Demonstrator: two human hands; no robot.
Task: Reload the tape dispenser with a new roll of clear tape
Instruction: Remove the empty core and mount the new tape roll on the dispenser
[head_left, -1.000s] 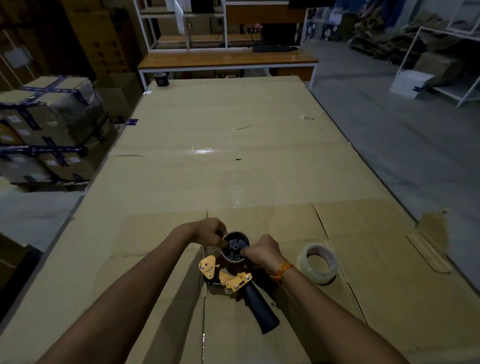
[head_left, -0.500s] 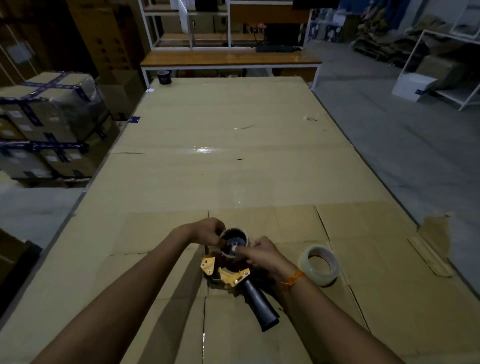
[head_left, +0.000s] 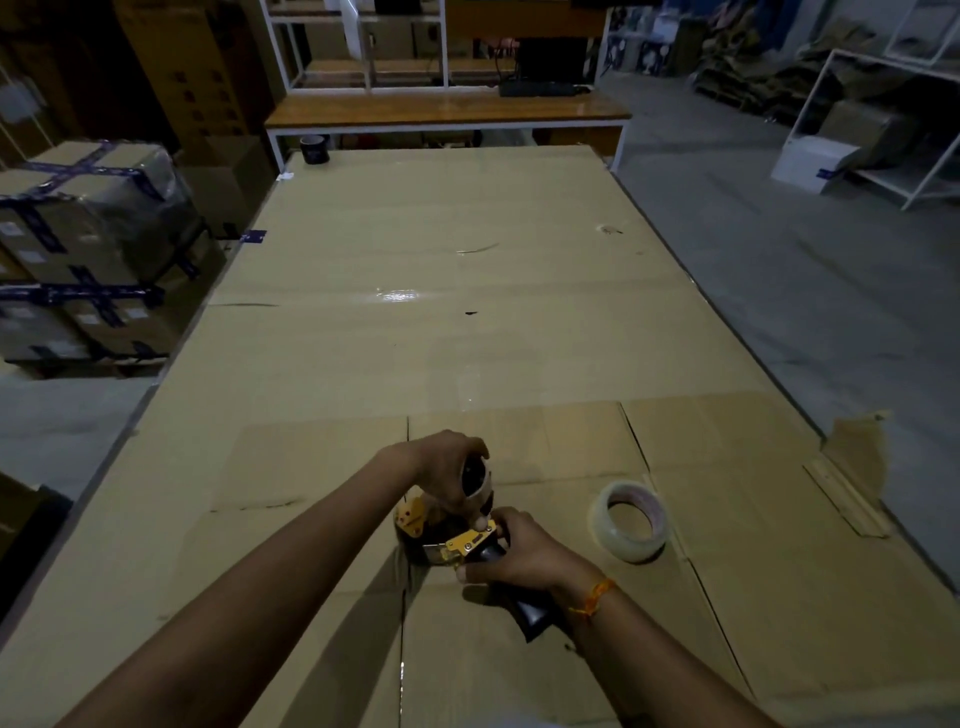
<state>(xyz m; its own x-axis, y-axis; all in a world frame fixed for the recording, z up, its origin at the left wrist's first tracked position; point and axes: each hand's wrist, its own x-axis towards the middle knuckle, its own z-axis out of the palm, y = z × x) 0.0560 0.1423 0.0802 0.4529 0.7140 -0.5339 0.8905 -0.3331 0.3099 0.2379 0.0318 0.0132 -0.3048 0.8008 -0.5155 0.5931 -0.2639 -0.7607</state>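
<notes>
A: Where is the tape dispenser (head_left: 457, 545)?

B: It lies on the cardboard-covered worktop (head_left: 467, 338) near the near edge, about midway between the left and right edges. Its yellow metal parts face up, and its black handle (head_left: 532, 616) points toward the near edge.

A: And the hands?

B: Both are on it, close together. The left hand (head_left: 447, 475) reaches over the far end, its fingers curled round a small empty core (head_left: 477, 480), pale outside and dark inside, held at the dispenser's hub. I cannot tell whether the core sits on the hub or is lifted clear of it. The right hand (head_left: 524, 551) grips the dispenser where the handle meets the yellow frame, with the thumb underneath and the fingers wrapped over the top. An orange thread band (head_left: 595, 597) circles that wrist.

A: The new roll?

B: The roll of clear tape (head_left: 629, 521) stands tilted on the worktop, just to the right of the right hand and apart from it. Nothing touches it.

A: What else is there?

B: A dark roll (head_left: 315, 149) stands at the far left corner of the worktop. Beyond the far edge there is a wooden bench (head_left: 441, 111) with white framed shelves above it. Wrapped boxes (head_left: 88, 249) bound with blue tape are stacked on the floor off the left edge. A torn flap of cardboard (head_left: 857, 457) sticks out past the right edge.
</notes>
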